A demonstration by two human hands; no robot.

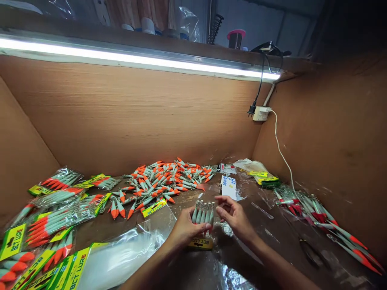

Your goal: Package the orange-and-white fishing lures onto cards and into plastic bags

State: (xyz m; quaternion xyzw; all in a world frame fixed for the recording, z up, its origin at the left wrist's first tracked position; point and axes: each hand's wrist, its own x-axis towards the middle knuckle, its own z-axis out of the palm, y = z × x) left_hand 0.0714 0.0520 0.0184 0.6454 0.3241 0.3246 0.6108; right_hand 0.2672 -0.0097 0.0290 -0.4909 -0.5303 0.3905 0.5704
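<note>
Several grey lures with orange tips (203,213) stand side by side in a clear bag with a yellow card (201,243) at its lower end. My left hand (188,226) is closed around them, its thumb across the front and the metal ends pointing up. Just right of the lures, my right hand (232,215) has its fingers apart and curved, with nothing visible in them. Behind both hands lies a large pile of loose grey and orange lures (163,179).
Packed lures (57,217) cover the left side. Clear bags (121,257) lie front left, beside a loose yellow card (154,208). A handwritten note (229,187) lies behind my right hand. Pliers (313,251) and more lures (320,213) are on the right, below a white cord (281,149).
</note>
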